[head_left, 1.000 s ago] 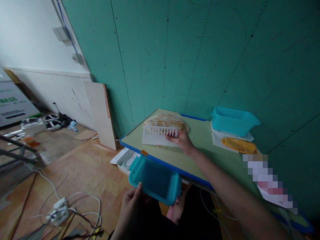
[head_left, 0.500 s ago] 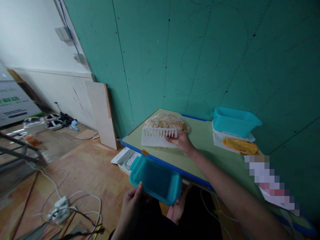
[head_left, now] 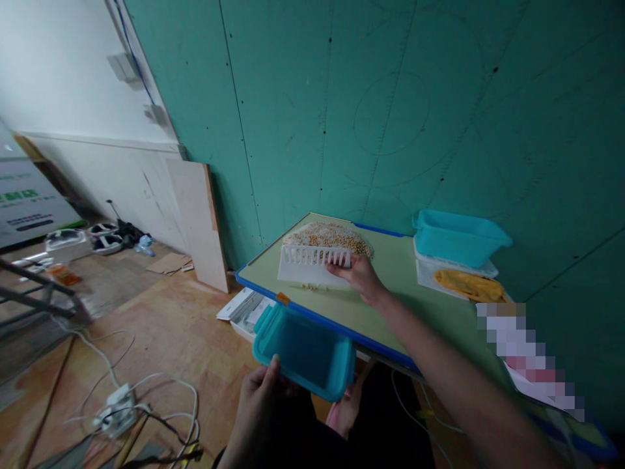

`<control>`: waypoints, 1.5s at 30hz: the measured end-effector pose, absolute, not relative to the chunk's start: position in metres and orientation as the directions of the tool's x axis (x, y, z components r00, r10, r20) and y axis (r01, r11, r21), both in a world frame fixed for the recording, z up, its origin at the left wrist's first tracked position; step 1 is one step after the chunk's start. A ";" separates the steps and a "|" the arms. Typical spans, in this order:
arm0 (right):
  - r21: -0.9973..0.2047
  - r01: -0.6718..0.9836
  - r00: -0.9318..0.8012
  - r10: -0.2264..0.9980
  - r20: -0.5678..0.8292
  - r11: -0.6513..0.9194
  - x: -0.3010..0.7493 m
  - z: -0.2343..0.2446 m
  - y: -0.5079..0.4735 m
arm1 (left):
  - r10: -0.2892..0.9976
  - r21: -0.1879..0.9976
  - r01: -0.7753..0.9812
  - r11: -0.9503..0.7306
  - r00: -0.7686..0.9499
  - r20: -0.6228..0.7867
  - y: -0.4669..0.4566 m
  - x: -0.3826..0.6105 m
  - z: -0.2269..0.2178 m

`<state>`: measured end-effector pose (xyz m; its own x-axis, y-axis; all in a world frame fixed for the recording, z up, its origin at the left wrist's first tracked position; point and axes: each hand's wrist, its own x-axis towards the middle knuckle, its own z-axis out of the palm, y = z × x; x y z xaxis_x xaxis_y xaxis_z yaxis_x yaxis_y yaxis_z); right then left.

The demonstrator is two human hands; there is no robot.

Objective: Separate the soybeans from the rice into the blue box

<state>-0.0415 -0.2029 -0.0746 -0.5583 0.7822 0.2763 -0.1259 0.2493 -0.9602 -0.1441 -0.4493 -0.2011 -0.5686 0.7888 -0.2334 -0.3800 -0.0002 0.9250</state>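
Between right fingers (head_left: 342,263) — white slotted board (head_left: 306,267)

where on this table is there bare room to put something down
Bare table lies between the right hand and the far blue tub, and in a strip along the near blue edge below the white rake. The far left corner is crowded with grain.

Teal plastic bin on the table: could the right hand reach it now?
Probably yes: bare green tabletop separates the right hand from the teal bin, though it grips a white slotted scraper.
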 end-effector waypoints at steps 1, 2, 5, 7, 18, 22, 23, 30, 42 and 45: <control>-0.958 -0.135 -0.541 0.791 0.286 0.254 -0.040 -0.072 -0.201 | 0.787 0.926 -0.378 0.001 -0.571 -0.234 -0.449 -0.143 -0.198; -0.957 -0.139 -0.520 0.803 0.290 0.255 -0.037 -0.070 -0.200 | 0.783 0.927 -0.374 0.001 -0.576 -0.233 -0.449 -0.142 -0.195; -0.963 -0.111 -0.447 0.853 0.270 0.246 -0.022 -0.064 -0.202 | 0.754 0.944 -0.331 -0.004 -0.621 -0.215 -0.450 -0.138 -0.189; -0.966 -0.076 -0.414 0.874 0.255 0.246 -0.007 -0.064 -0.208 | 0.746 0.947 -0.322 -0.027 -0.637 -0.195 -0.452 -0.137 -0.188; -0.975 0.078 -0.202 0.961 0.187 0.207 0.049 -0.073 -0.240 | 0.754 0.896 -0.437 -0.083 -0.615 -0.230 -0.451 -0.136 -0.201; -0.979 0.095 -0.205 0.966 0.158 0.180 0.056 -0.075 -0.247 | 0.761 0.894 -0.438 -0.095 -0.611 -0.218 -0.451 -0.138 -0.203; -0.979 0.104 -0.207 0.967 0.151 0.175 0.057 -0.077 -0.249 | 0.760 0.893 -0.439 -0.097 -0.613 -0.219 -0.451 -0.138 -0.203; -0.977 0.144 -0.228 0.966 0.124 0.159 0.065 -0.083 -0.259 | 0.749 0.908 -0.416 -0.050 -0.617 -0.241 -0.451 -0.140 -0.196; -0.961 0.105 -0.320 0.924 0.211 0.255 0.038 -0.078 -0.287 | 0.740 0.887 -0.454 -0.088 -0.626 -0.247 -0.447 -0.147 -0.180; -0.952 0.108 -0.243 0.936 0.255 0.288 0.028 -0.079 -0.270 | 0.738 0.889 -0.452 -0.071 -0.623 -0.258 -0.449 -0.149 -0.173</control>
